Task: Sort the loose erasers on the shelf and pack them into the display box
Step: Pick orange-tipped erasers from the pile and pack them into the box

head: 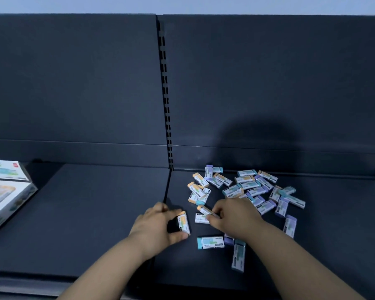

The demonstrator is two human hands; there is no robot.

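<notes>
At the far left of the dark metal shelf (95,213) stand two white cardboard display boxes (7,202), contents not discernible. The left hand (154,226) grips one orange-ended paper-sleeved eraser (184,223) upright between thumb and curled fingers, while the right hand (232,215) pinches another orange-tipped eraser (205,210). Roughly thirty loose erasers (247,187), orange, teal and purple, lie heaped on the shelf's right side, overlapping too much for an exact count.
</notes>
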